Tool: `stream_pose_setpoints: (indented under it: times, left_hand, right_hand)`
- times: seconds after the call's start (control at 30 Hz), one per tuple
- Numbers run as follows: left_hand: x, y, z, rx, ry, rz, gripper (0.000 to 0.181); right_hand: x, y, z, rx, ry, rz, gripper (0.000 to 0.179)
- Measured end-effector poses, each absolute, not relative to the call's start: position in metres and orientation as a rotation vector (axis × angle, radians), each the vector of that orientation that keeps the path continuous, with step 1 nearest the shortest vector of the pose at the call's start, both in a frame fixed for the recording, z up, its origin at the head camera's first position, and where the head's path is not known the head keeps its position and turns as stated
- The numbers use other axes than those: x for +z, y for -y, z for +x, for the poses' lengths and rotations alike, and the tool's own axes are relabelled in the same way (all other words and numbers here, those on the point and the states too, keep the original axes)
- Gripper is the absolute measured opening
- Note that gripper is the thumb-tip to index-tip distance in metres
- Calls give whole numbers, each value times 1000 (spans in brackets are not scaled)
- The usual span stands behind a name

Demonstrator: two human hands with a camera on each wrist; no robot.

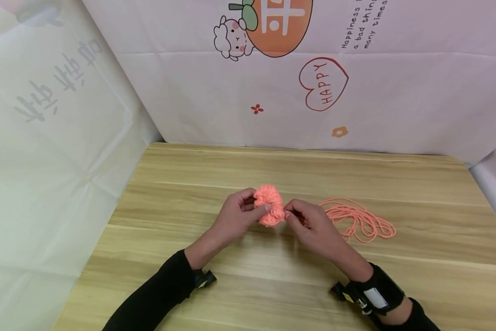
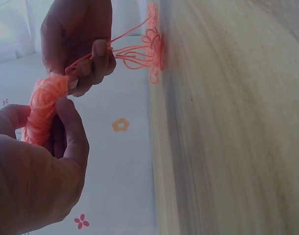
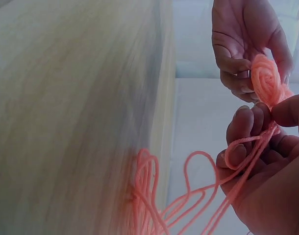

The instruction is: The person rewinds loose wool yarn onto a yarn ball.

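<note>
A thick coral-pink bundle of wound yarn [image 1: 268, 205] is held above the table in my left hand [image 1: 236, 215], the thumb across its front and the other fingers behind. Close by on its right edge, my right hand [image 1: 314, 227] pinches yarn between thumb and forefinger. Several yarn strands [image 3: 247, 169] run through the right palm under its curled fingers. From there they lead down to a loose looped heap of the same yarn [image 1: 361, 220] on the table. In the left wrist view the wound bundle [image 2: 44, 105] shows from its side, between thumb and fingers.
The wooden table [image 1: 181, 184] has light grain and reaches back to a white printed cloth [image 1: 198, 101]. Another pale cloth [image 1: 66, 161] hangs along the left side. Each wrist wears a small black camera, the right one on a wide strap [image 1: 382, 287].
</note>
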State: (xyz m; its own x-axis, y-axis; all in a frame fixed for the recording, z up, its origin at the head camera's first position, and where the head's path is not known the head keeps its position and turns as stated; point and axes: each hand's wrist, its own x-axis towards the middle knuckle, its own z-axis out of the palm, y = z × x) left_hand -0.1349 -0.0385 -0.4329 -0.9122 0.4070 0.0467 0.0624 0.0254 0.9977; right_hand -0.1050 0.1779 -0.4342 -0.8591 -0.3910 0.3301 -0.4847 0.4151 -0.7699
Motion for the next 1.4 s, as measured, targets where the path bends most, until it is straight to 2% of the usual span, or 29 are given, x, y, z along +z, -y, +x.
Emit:
stream_pose_setpoints:
  times: [0.17,0.5,0.87,1.1,1.4]
  left_hand:
    - [-449,41,-143,1968,-2246,450,19]
    - [-453,43,-142,1819,-2535,532,19]
    - [-459,38,-139,1455,-2477,935,15]
    - [-459,37,-137,1334,-2358,1087,12]
    - [-459,36,-136,1278,-2162,1296,18]
  right_hand:
    - [-441,-178,-107,1288,2559,901,18]
    - [-451,-178,-106,1154,2573,959,15]
    - [-438,-180,-100,1209,2566,937,16]
    - [-437,-184,-102,1231,2606,919,14]
    - [-443,-188,-107,1335,2608,904,14]
